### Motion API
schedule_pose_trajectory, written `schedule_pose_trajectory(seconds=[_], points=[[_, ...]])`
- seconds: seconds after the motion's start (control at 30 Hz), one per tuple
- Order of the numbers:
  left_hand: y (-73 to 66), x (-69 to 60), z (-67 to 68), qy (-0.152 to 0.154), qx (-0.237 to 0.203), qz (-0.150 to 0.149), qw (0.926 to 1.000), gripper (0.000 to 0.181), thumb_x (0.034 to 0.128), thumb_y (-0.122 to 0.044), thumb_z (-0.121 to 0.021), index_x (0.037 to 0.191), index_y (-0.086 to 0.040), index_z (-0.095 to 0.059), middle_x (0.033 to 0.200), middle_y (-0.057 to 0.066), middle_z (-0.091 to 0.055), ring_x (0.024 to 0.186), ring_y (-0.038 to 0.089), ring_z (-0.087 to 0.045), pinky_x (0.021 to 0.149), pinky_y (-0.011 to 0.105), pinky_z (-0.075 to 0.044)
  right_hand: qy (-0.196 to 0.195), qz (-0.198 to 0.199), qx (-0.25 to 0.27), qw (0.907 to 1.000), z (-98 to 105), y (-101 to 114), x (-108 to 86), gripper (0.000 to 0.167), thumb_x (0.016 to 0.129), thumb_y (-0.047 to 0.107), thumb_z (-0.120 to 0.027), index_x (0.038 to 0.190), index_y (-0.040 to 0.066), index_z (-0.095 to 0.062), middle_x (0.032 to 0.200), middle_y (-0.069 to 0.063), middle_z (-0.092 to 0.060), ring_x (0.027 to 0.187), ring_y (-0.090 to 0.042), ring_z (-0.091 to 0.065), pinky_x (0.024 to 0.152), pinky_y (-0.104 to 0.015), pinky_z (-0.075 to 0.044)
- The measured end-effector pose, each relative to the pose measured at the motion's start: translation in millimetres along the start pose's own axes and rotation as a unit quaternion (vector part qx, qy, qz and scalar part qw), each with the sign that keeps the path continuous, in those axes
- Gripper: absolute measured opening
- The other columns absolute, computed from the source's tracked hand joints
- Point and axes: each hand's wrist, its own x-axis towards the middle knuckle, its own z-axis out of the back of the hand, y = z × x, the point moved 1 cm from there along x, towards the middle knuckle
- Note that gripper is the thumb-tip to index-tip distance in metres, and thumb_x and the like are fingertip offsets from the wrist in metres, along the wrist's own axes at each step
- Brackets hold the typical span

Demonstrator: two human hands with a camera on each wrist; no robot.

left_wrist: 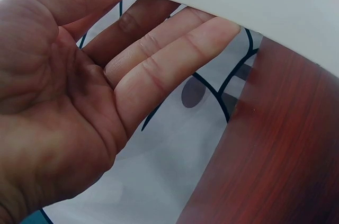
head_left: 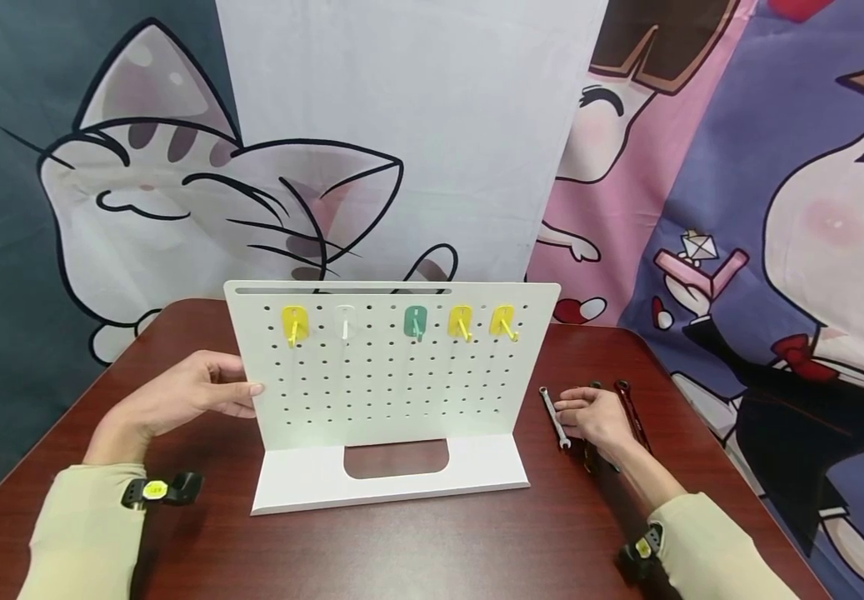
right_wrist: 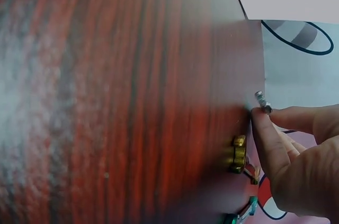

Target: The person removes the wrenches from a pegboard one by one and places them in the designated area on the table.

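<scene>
A white pegboard stand stands upright on its flat base in the head view. My left hand grips its left edge, thumb on the front and the other fingers behind; the left wrist view shows those fingers under the white panel. To the right of the stand, my right hand pinches a small silver wrench between thumb and fingertips. One end of that wrench pokes out past the fingertips in the right wrist view. A dark red wrench lies beyond the hand.
Yellow, clear and green hooks line the panel's upper part. A gold wrench and a green one lie by the right hand, partly hidden in the head view. Behind the brown table hangs a cartoon curtain.
</scene>
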Motion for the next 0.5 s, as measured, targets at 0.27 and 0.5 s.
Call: schedule_pose_trajectory(seconds=[0.27, 0.5], points=[[2.5, -1.6, 0.8, -0.001, -0.008, 0.001, 1.0000, 0.043, 0.1030, -0.011, -0.068, 0.140, 0.011, -0.060, 0.127, 0.025, -0.073, 0.102, 0.022, -0.079, 0.087, 0.031, -0.064, -0.010, 0.016, -0.005, 0.9998, 3.5, 5.8, -7.0, 0.043, 0.095, -0.009, -0.067, 0.135, -0.020, -0.053, 0.112, -0.030, -0.075, 0.079, -0.018, -0.078, 0.073, -0.036, -0.066], [1.4, -6.1, -0.1, -0.032, 0.023, 0.014, 0.9991, 0.044, 0.1024, -0.016, -0.070, 0.139, 0.006, -0.062, 0.129, 0.024, -0.073, 0.101, 0.018, -0.079, 0.087, 0.029, -0.063, -0.089, 0.115, -0.186, 0.9717, 13.1, 17.4, -22.5, 0.034, 0.102, 0.019, -0.069, 0.130, 0.000, -0.070, 0.116, -0.020, -0.078, 0.095, -0.024, -0.078, 0.080, -0.032, -0.062]])
